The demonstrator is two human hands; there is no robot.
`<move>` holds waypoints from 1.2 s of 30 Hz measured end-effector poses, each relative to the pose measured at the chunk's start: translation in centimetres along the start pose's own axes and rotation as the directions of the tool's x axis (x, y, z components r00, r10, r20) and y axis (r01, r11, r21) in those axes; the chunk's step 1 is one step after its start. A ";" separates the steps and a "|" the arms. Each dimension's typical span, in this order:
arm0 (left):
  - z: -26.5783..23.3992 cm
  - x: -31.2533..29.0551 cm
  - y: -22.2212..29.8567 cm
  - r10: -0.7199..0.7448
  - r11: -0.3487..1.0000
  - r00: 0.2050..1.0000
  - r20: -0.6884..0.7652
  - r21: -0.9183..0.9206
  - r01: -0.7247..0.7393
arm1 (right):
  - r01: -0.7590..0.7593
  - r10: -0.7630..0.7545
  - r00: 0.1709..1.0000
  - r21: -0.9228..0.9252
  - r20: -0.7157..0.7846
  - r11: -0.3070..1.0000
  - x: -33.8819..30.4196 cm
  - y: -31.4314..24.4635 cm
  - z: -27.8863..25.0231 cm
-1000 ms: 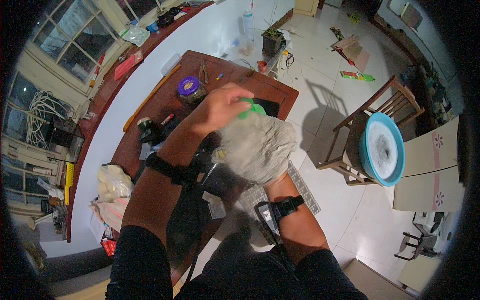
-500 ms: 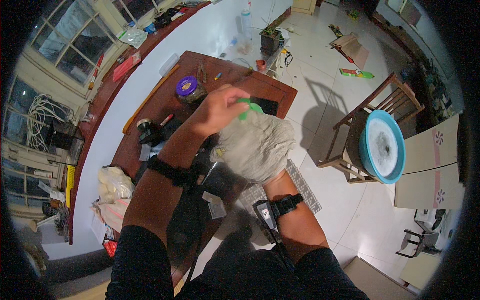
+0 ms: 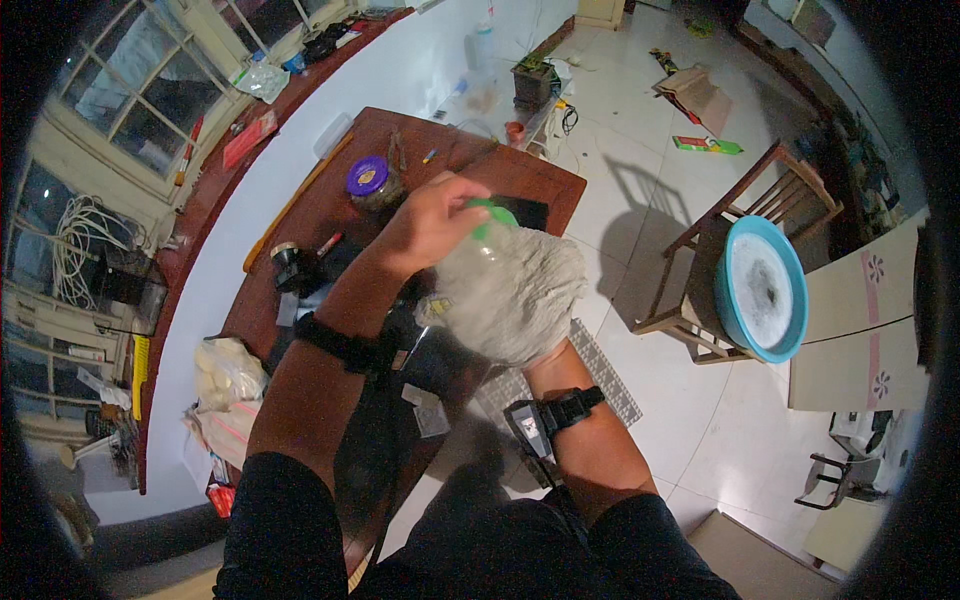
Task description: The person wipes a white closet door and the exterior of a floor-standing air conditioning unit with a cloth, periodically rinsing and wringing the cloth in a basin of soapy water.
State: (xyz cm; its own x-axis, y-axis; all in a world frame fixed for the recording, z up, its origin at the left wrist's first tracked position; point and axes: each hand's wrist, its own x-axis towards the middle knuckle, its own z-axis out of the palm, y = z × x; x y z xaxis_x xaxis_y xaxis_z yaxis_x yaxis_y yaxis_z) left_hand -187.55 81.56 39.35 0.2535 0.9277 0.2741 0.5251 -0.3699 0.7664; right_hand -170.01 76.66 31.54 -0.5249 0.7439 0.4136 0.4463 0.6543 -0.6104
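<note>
a head-worn fisheye looks steeply down across table point(image 3: 545, 185) and floor point(image 3: 690, 440).

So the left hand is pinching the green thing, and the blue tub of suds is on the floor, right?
Not quite: the head view shows the blue tub of suds on the chair, not on the floor. The left hand is pinching the green thing, as you said.

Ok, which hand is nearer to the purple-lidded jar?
Left. The left hand is just right of the jar, slightly lower in view; the right hand, mostly hidden by a pale wrinkled item, is farther right and lower.
</note>
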 end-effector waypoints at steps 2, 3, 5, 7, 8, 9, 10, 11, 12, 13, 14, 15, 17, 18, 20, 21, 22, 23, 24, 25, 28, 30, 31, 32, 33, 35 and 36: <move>0.1 0.1 -0.2 0.049 0.999 0.999 -0.002 0.001 -0.049 | -0.159 0.247 0.961 0.981 0.128 0.111 -0.8 0.5 0.7; 0.0 0.0 -0.2 0.053 0.999 0.999 0.000 0.003 -0.053 | -0.106 0.284 0.933 0.925 0.219 -0.366 -1.0 0.0 0.3; -0.3 -0.3 -0.2 0.064 0.998 0.998 0.005 0.021 -0.064 | -0.138 0.292 0.882 0.795 0.370 -0.590 -1.5 -1.4 -1.8; -0.4 -0.3 0.3 0.053 0.997 0.999 0.006 0.060 -0.053 | -0.202 0.329 0.937 0.949 0.116 0.241 -1.8 -2.0 -3.1; -0.3 -0.3 0.6 0.039 0.995 0.999 0.004 0.095 -0.039 | -0.179 0.251 0.968 0.755 0.020 0.630 -2.1 -2.1 -3.5; -0.2 -0.2 0.9 0.045 0.995 0.999 0.010 0.094 -0.046 | -0.122 0.168 0.983 0.418 -0.076 0.900 -2.4 -2.1 -3.9; 0.0 -0.1 1.3 0.004 0.996 1.000 0.001 0.084 -0.004 | -0.135 0.228 0.969 0.567 -0.096 0.813 -2.8 -2.2 -4.1; 0.0 -0.1 1.3 -0.040 0.997 0.999 -0.011 0.071 0.041 | -0.138 0.287 0.953 0.698 -0.101 0.703 -3.0 -2.4 -3.9; 0.0 -0.2 1.0 -0.036 0.997 0.999 -0.007 0.066 0.037 | -0.128 0.345 0.934 0.809 -0.097 0.574 -3.2 -2.6 -3.7; 0.0 -0.4 0.3 -0.070 0.992 0.997 -0.019 0.103 0.072 | -0.132 0.364 0.929 0.860 -0.067 0.493 -3.6 -2.7 -4.0; 0.2 -0.4 0.2 -0.100 0.985 0.995 -0.029 0.139 0.103 | -0.138 0.371 0.928 0.887 -0.041 0.442 -4.3 -2.8 -4.7; 0.4 -0.5 0.2 -0.093 0.986 0.995 -0.022 0.136 0.095 | -0.145 0.374 0.927 0.909 -0.013 0.392 -4.9 -2.9 -5.4; 0.9 -0.4 0.6 -0.123 0.989 0.989 -0.077 0.075 0.129 | -0.157 0.376 0.926 0.924 0.015 0.350 -6.5 -3.1 -6.9; 1.0 -0.5 1.3 -0.129 0.985 0.989 -0.075 0.105 0.136 | -0.164 0.379 0.925 0.926 0.024 0.340 -7.3 -3.2 -7.6; 1.3 -0.7 1.6 -0.102 0.988 0.989 -0.104 0.106 0.113 | -0.174 0.381 0.924 0.928 0.038 0.329 -8.9 -3.5 -8.7; 1.3 -0.9 1.6 -0.085 0.988 0.986 -0.144 0.114 0.102 | -0.176 0.380 0.924 0.928 0.041 0.329 -9.6 -3.6 -9.1; 1.1 -0.9 1.3 -0.162 0.969 0.977 -0.138 0.163 0.184 | -0.180 0.378 0.925 0.927 0.045 0.328 -10.4 -3.8 -9.6; 1.4 -0.9 1.8 -0.155 0.972 0.979 -0.132 0.158 0.175 | -0.181 0.384 0.922 0.922 0.039 0.343 -11.3 -3.8 -10.2; 1.6 -1.0 2.3 -0.177 0.969 0.968 -0.181 0.138 0.203 | -0.181 0.387 0.922 0.916 0.031 0.359 -12.1 -3.8 -10.8; 1.8 -1.1 2.9 -0.199 0.966 0.953 -0.230 0.118 0.231 | -0.181 0.388 0.921 0.907 0.021 0.380 -12.9 -3.9 -11.6; 2.2 -1.7 5.3 -0.239 0.938 0.920 -0.311 0.173 0.302 | -0.175 0.400 0.916 0.872 -0.025 0.457 -15.3 -3.7 -13.8; 2.5 -2.7 6.4 -0.186 0.926 0.872 -0.452 0.217 0.310 | -0.167 0.396 0.916 0.840 -0.060 0.516 -17.2 -3.6 -15.4; 3.1 -3.4 7.2 -0.181 0.927 0.874 -0.450 0.219 0.305 | -0.162 0.390 0.917 0.820 -0.080 0.549 -18.0 -3.5 -16.3; 3.9 -4.2 8.7 -0.148 0.928 0.861 -0.488 0.232 0.291 | -0.156 0.384 0.918 0.794 -0.104 0.588 -19.1 -3.4 -17.3; 5.0 -4.9 10.2 -0.115 0.930 0.846 -0.520 0.242 0.275 | -0.154 0.380 0.916 0.760 -0.130 0.632 -20.2 -3.1 -18.3; 9.7 -6.4 13.3 -0.235 0.967 0.868 -0.438 -0.020 0.252 | -0.162 0.364 0.911 0.644 -0.194 0.748 -22.8 -2.5 -20.9; 11.8 -7.8 15.3 -0.310 0.948 0.872 -0.379 -0.187 0.256 | -0.162 0.337 0.914 0.556 -0.228 0.815 -23.8 -2.5 -22.4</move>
State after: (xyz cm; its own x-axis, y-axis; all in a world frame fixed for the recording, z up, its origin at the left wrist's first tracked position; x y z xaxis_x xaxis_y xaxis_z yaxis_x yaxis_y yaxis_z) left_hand -171.91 68.06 42.08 -0.2496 0.9427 0.2213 0.4106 -0.1039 0.9059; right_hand -142.40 60.29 38.35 -0.1645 0.9309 0.3263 0.0462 0.3377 -0.9401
